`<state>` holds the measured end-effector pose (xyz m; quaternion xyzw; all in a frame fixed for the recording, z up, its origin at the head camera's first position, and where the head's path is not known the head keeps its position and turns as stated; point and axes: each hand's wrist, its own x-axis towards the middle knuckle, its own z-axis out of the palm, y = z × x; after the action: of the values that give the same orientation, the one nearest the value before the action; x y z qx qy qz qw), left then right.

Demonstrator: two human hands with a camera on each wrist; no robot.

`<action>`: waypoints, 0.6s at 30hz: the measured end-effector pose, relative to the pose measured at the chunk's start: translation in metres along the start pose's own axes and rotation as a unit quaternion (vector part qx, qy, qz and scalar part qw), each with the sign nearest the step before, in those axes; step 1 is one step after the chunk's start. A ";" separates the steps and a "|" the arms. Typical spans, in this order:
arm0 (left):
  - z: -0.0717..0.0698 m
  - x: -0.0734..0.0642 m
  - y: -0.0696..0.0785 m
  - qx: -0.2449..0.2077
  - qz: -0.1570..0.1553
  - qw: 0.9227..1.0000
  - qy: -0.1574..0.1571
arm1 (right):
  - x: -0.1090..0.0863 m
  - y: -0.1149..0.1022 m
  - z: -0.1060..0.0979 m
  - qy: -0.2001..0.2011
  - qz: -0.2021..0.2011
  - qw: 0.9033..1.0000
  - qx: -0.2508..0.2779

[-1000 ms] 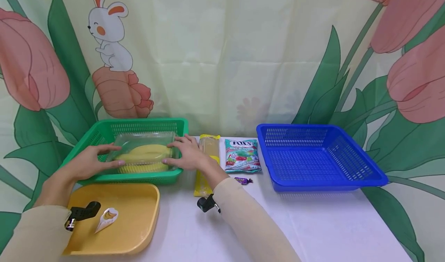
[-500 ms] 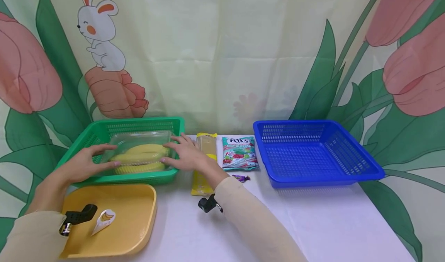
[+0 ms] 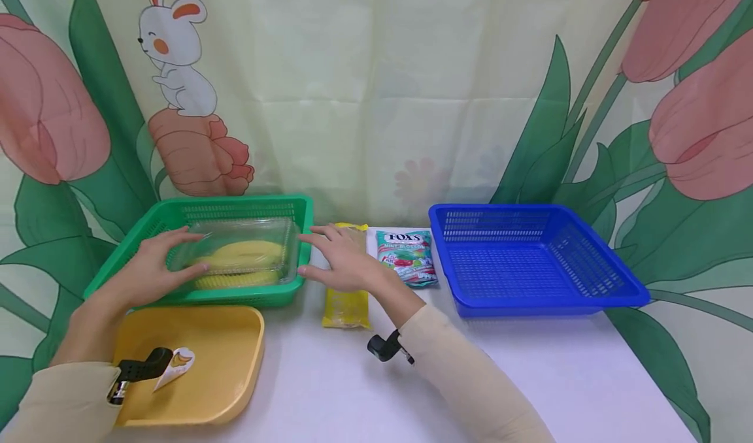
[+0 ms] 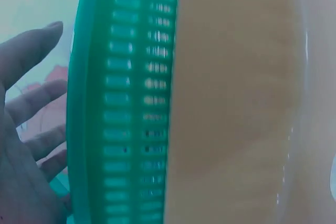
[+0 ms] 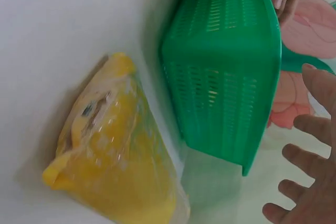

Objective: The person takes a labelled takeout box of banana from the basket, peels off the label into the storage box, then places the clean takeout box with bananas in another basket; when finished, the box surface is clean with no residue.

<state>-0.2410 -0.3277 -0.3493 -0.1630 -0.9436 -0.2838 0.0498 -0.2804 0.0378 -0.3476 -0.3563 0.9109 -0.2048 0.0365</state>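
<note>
A clear plastic box (image 3: 235,227) with yellow bananas (image 3: 250,257) inside lies in the green basket (image 3: 282,299). My left hand (image 3: 153,270) reaches over the basket's left side, fingers extended, fingertips right at the box's left end. To the right of the basket, my right hand (image 3: 344,260) is spread above a yellow plastic packet (image 3: 347,309), partly covering it. In the right wrist view the fingers of that hand (image 5: 315,156) are apart with nothing among them, and the yellow packet (image 5: 126,156) rests on the table beside the green basket (image 5: 220,82).
In front of the green basket is an orange tray (image 3: 223,384) with a banana sticker (image 3: 176,362). A FOX'S candy bag (image 3: 406,253) lies right of the packet, then a blue basket (image 3: 547,299). A printed curtain (image 3: 353,103) hangs behind the white table.
My right hand has left the plastic box and moved right, over the yellow packet. The small purple candy is now hidden behind it. My left hand stays by the box, which sits in the basket.
</note>
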 end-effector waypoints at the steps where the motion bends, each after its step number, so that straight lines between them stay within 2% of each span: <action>1: 0.002 0.000 0.003 -0.002 0.007 1.000 0.007 | -0.004 0.001 -0.001 0.001 0.000 1.000 0.001; 5: 0.008 0.000 0.017 0.000 0.022 1.000 0.021 | -0.020 0.005 -0.006 0.006 -0.008 1.000 -0.011; 11: 0.014 0.004 0.042 0.013 0.012 1.000 0.017 | -0.039 0.012 -0.010 0.020 -0.021 0.999 -0.035; 18: 0.028 0.010 0.072 0.021 0.036 0.999 0.013 | -0.064 0.027 -0.012 0.016 0.000 0.998 -0.053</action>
<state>-0.2267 -0.2532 -0.3333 -0.1918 -0.9422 -0.2641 0.0751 -0.2525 0.1019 -0.3520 -0.3547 0.9208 -0.1618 0.0028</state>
